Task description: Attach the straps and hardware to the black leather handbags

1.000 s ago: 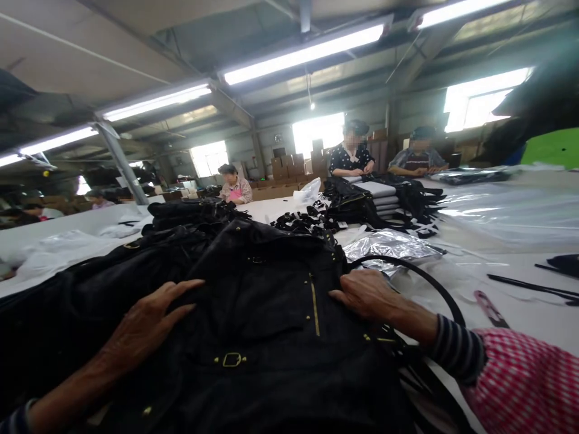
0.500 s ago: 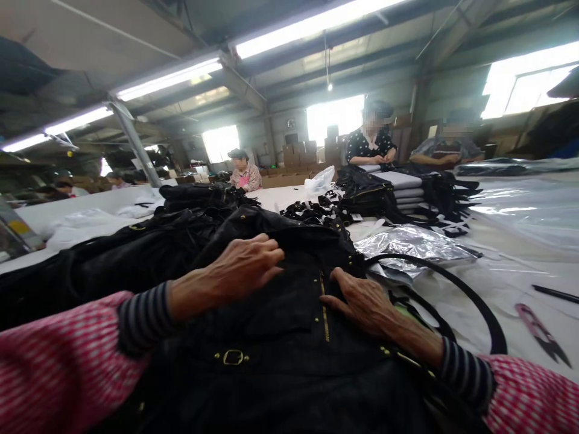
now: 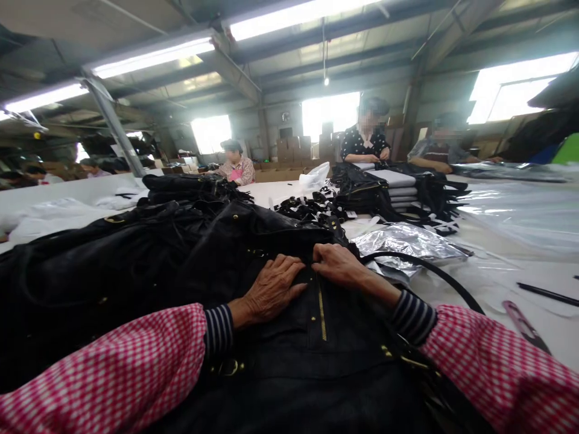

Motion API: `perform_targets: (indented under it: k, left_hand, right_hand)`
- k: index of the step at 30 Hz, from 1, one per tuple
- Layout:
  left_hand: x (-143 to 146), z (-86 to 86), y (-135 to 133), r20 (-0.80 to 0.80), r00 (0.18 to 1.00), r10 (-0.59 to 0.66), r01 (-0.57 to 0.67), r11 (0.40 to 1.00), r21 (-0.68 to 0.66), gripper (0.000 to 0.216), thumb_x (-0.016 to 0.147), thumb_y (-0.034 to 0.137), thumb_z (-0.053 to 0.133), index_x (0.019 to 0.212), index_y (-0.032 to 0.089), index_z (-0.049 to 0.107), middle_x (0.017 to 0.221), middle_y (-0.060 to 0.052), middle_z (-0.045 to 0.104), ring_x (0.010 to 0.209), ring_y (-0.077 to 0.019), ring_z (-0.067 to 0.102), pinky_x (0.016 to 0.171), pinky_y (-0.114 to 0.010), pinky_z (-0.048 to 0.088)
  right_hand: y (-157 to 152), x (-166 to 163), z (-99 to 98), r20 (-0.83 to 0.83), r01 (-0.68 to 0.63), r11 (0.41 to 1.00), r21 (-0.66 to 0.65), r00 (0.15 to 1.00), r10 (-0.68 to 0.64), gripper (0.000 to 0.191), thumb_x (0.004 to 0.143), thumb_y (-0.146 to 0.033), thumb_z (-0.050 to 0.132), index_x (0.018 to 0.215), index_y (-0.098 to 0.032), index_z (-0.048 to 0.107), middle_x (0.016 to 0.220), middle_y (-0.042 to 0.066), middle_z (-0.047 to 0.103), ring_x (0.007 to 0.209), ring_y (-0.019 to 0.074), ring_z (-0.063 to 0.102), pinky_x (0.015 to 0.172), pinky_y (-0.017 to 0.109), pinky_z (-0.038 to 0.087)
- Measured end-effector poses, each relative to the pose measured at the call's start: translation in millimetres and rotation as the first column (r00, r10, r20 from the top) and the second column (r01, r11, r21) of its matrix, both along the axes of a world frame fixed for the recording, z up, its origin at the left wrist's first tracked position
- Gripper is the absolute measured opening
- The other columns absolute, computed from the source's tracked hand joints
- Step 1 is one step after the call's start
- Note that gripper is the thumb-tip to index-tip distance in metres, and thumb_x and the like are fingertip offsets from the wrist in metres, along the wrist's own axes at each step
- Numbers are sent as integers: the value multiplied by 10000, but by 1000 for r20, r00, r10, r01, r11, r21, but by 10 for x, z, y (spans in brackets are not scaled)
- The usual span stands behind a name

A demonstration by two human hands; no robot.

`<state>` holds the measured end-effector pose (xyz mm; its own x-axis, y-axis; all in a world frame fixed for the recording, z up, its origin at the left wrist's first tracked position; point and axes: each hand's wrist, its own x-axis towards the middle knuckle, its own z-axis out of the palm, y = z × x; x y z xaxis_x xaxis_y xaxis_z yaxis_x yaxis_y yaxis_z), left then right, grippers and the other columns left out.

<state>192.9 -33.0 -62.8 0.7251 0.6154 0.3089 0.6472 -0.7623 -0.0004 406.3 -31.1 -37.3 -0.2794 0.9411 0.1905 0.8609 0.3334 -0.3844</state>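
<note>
A black bag (image 3: 280,374) with brass-coloured studs and buckles lies right before me. A gold-toothed zipper (image 3: 322,310) runs down its front. My left hand (image 3: 274,289) rests flat on the bag just left of this zipper, fingers stretched out. At the zipper's upper end, my right hand (image 3: 337,265) is closed in a pinch; what sits between thumb and fingers is hidden. The bag's strap (image 3: 434,265) loops out to the right across the table.
More black bags (image 3: 90,259) are heaped at the left. Thread snips (image 3: 525,325) and a black pen (image 3: 547,293) lie on the right. Beyond are crumpled clear plastic (image 3: 411,244), small black straps (image 3: 312,205) and stacked bags (image 3: 362,190). Co-workers sit across the table.
My left hand has come down from above the bag and now lies flat on it. The right hand has moved up to the zipper's top and its fingers have closed.
</note>
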Motion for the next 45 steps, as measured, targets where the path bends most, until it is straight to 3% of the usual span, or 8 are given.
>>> perform_targets:
  k: [6,13,20,27,31,37,41,45]
  left_hand:
    - [-49,40,61,17,999,-41,42,999,-18,344,1021,416,509,1289,208,559,1321,-70,580,1185,-255,489,1028,-426,427]
    - [296,620,130,-45,995,-87,84,994,-69,206,1005,376,548,1059,225,678,1044,-23,676,1000,-206,614,895,-330,476]
    - [1210,987,407,-25,999,45,-47,997,-60,453,960,609,482,1113,234,685,1160,-85,682,1181,-321,539,1001,-452,402]
    - [1352,714,693,-6,995,98,-96,956,-279,418,720,538,752,994,224,722,1009,-92,713,1056,-358,610,918,-439,442]
    - [1059,533,657,188,978,87,-17,938,-347,375,881,534,548,1016,210,680,1019,-53,703,999,-266,626,875,-351,458]
    - [865,492,765,355,928,110,57,902,-428,335,833,493,591,903,173,661,861,-24,660,862,-222,604,773,-315,452]
    - [747,517,827,397,914,84,122,876,-467,231,791,394,633,850,171,633,785,2,618,773,-183,570,713,-292,441]
    - [582,457,859,456,889,41,216,840,-498,219,800,359,649,915,174,629,847,-1,641,811,-176,588,757,-295,475]
  right_hand:
    - [-477,568,28,-538,-45,998,-35,843,19,216,885,-385,595,879,-172,629,720,-20,605,554,115,559,545,234,422]
    - [-931,838,-321,-585,-10,908,-418,768,-261,379,845,-525,607,693,-190,517,561,-36,536,428,90,446,442,227,288]
    - [-918,363,4,-529,84,995,-56,843,-101,269,815,-205,591,630,-189,396,615,-60,404,576,89,378,532,245,259]
    - [-797,476,-49,-618,-142,984,-109,785,45,289,925,-327,543,684,-181,476,630,-46,475,549,94,434,520,237,304]
    - [-530,832,-284,-606,84,993,-85,787,-119,103,892,-241,544,879,-157,603,786,11,635,671,141,598,622,246,417]
    - [-167,808,-161,-151,327,938,115,939,-309,419,916,-232,527,1328,-157,523,1153,118,670,1063,230,627,885,314,423]
    - [-134,862,-27,-40,365,929,66,931,-363,224,860,-158,540,1016,-123,697,1154,197,663,1157,322,587,909,388,413]
    - [-349,1174,196,-20,240,957,-165,969,-246,106,795,-187,616,727,-150,689,729,74,691,733,214,660,662,287,450]
